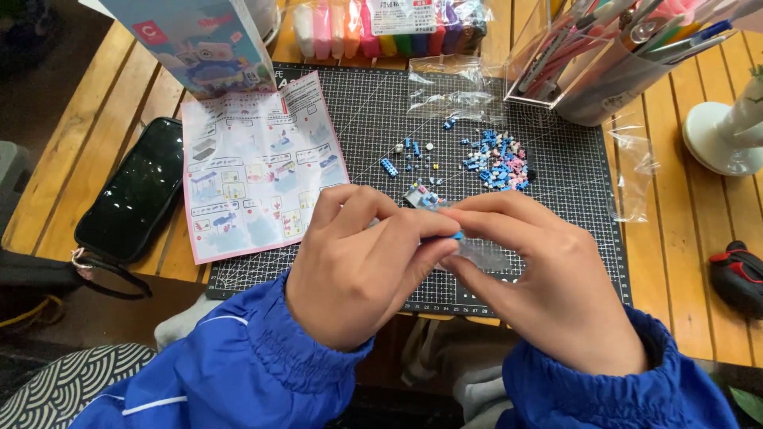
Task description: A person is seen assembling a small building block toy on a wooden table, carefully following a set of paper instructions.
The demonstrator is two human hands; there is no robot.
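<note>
Hands meet over the near edge of a dark cutting mat [556, 167] in the head view, both coming out of blue sleeves. The left hand [362, 266] pinches narrow, thumb and forefinger closed on a tiny blue brick [458, 235] at the very tips. The right hand [548, 278] is closed around a small greyish, translucent block assembly [485, 254] — its long axis seems to run left to right, slanting a little down toward the right, though the fingers hide most of it. The brick sits at the assembly's upper left end, touching it or very nearly so; which is hard to tell.

Just beyond the fingertips lies another small part-built piece [421, 195] on the mat. Farther back, a loose scatter of blue, pink and white bricks [497, 157] is spread out, nearer the right hand than the left.

Containers: empty clear bags [449, 91] lie at the mat's far side, a clear holder [588, 67] leans full of pens, and a tray of coloured clay sticks [373, 28] sits at the desk's far edge (wooden slats). An instruction sheet [258, 167], a box [203, 44] and a black phone [135, 191] lie to the left.
</note>
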